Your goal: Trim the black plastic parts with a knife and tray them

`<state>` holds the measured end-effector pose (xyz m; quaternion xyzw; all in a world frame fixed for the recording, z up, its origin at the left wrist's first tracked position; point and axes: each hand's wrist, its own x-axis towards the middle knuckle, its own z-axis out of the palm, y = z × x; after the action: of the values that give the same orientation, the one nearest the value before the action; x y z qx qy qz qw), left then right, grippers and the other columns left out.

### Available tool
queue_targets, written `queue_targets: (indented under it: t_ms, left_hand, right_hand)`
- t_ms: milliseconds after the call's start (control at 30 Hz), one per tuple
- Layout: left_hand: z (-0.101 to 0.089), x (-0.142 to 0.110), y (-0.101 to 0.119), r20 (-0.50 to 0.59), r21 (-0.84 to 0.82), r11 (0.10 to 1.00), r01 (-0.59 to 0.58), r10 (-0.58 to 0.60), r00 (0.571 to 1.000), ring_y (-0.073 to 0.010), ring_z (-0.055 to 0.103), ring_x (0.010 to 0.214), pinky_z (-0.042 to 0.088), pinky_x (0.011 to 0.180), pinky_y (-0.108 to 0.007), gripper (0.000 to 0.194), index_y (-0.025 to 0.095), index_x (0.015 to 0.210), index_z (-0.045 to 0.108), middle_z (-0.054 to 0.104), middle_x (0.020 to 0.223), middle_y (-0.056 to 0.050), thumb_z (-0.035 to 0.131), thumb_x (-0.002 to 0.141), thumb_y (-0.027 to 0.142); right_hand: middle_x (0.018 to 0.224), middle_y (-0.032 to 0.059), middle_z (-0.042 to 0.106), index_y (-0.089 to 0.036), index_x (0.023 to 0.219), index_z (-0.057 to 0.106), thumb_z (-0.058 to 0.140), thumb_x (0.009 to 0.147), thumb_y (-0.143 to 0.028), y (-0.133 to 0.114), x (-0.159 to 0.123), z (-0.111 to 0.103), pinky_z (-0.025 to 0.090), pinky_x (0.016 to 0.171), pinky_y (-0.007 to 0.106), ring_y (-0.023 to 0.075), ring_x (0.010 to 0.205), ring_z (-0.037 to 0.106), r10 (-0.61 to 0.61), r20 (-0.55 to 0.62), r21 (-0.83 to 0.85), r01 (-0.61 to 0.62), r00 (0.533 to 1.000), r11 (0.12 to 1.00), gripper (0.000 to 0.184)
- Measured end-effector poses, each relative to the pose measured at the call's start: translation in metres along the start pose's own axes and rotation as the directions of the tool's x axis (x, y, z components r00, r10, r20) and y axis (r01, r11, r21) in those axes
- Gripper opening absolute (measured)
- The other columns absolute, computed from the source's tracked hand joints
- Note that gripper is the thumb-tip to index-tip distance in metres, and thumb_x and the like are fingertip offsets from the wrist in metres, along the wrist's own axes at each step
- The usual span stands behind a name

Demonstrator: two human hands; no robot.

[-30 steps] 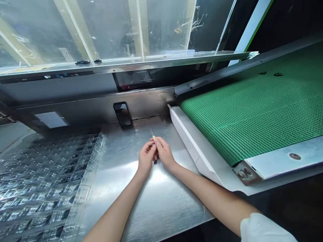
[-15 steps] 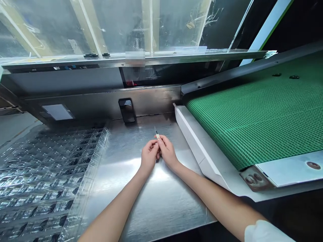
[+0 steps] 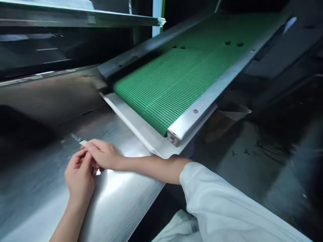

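Observation:
My right hand [image 3: 104,155] is closed around a thin craft knife [image 3: 83,143] with a pale wrapped handle. Its narrow tip, blurred, points away to the upper left. Pressed up beside it is my left hand [image 3: 80,174], with its fingers curled in against the right hand. Whatever those left fingers grip, if anything, is hidden. Both hands are just over a shiny metal table [image 3: 123,195].
A green conveyor belt [image 3: 174,84] slopes up to the right, with several small dark pieces [image 3: 227,43] on it. Its white chute [image 3: 136,126] borders the table. A metal ledge [image 3: 75,18] crosses the upper left. Floor shows at the right.
My view has swung to the right, so the hands and belt sit further left in it. The phone and clear trays have left the view. The hands keep the same hold.

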<state>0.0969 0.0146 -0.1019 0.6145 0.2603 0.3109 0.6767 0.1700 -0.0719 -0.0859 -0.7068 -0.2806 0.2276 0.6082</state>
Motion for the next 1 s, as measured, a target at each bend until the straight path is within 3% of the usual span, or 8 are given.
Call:
queue_targets:
  t_ms: [167, 300, 400, 633, 800, 1000]
  left_hand:
    - [0.009, -0.005, 0.006, -0.093, 0.01, 1.0, -0.014, 0.014, 0.996, -0.0099, 0.048, 0.047, 0.036, 0.041, -0.019, 0.05, 0.016, 0.093, 0.07, 0.06, 0.058, 0.007, 0.089, 0.05, 0.034]
    - [0.014, -0.009, 0.011, -0.129, 0.015, 0.999, -0.035, 0.036, 0.991, -0.0103, 0.049, 0.049, 0.037, 0.043, -0.019, 0.048, 0.017, 0.09, 0.072, 0.063, 0.062, 0.006, 0.087, 0.046, 0.029]
    - [0.016, -0.012, 0.014, -0.121, 0.034, 0.999, -0.014, 0.018, 0.992, -0.0116, 0.049, 0.048, 0.038, 0.043, -0.021, 0.043, 0.019, 0.085, 0.072, 0.062, 0.06, 0.006, 0.084, 0.045, 0.029]
    - [0.019, -0.017, 0.022, -0.117, 0.047, 0.999, 0.013, -0.008, 0.993, -0.0094, 0.045, 0.049, 0.033, 0.046, -0.019, 0.039, 0.021, 0.08, 0.071, 0.059, 0.058, 0.006, 0.084, 0.044, 0.027]
    - [0.017, -0.015, 0.017, -0.067, 0.069, 0.998, 0.009, -0.005, 0.998, -0.0103, 0.043, 0.045, 0.033, 0.044, -0.021, 0.042, 0.021, 0.083, 0.07, 0.055, 0.053, 0.007, 0.088, 0.047, 0.033]
    - [0.011, -0.009, 0.011, -0.054, 0.035, 0.999, -0.017, 0.019, 0.998, -0.0103, 0.045, 0.045, 0.035, 0.043, -0.021, 0.044, 0.02, 0.085, 0.069, 0.057, 0.055, 0.007, 0.092, 0.05, 0.034]
  right_hand:
    - [0.062, -0.0084, 0.057, -0.026, 0.109, 0.065, 0.046, 0.111, -0.038, -0.002, -0.004, -0.005, 0.043, 0.058, 0.019, 0.0126, 0.059, 0.06, -0.077, 0.034, 0.003, 0.077, 0.996, 0.997, 0.022]
    - [0.069, -0.0091, 0.058, -0.026, 0.101, 0.062, 0.051, 0.11, -0.043, 0.007, 0.003, -0.001, 0.04, 0.063, 0.019, 0.013, 0.074, 0.06, -0.131, 0.013, -0.036, 0.131, 0.991, 0.991, 0.022]
    - [0.074, -0.0083, 0.058, -0.025, 0.096, 0.06, 0.051, 0.109, -0.045, 0.009, 0.007, -0.001, 0.037, 0.063, 0.019, 0.0141, 0.078, 0.058, -0.139, 0.005, -0.06, 0.139, 0.99, 0.988, 0.026]
    - [0.06, -0.0113, 0.053, -0.025, 0.088, 0.053, 0.053, 0.107, -0.046, 0.005, 0.006, -0.006, 0.035, 0.06, 0.019, 0.0149, 0.071, 0.059, -0.119, 0.064, -0.052, 0.123, 0.991, 0.991, 0.028]
    - [0.064, -0.0081, 0.056, -0.025, 0.089, 0.055, 0.049, 0.107, -0.046, 0.003, 0.005, -0.006, 0.037, 0.057, 0.021, 0.0166, 0.073, 0.062, -0.118, 0.043, -0.113, 0.122, 0.992, 0.986, 0.028]
    - [0.057, -0.0088, 0.055, -0.025, 0.095, 0.058, 0.049, 0.108, -0.044, 0.002, 0.004, -0.006, 0.042, 0.057, 0.021, 0.0157, 0.063, 0.062, -0.093, 0.076, -0.07, 0.098, 0.993, 0.993, 0.025]
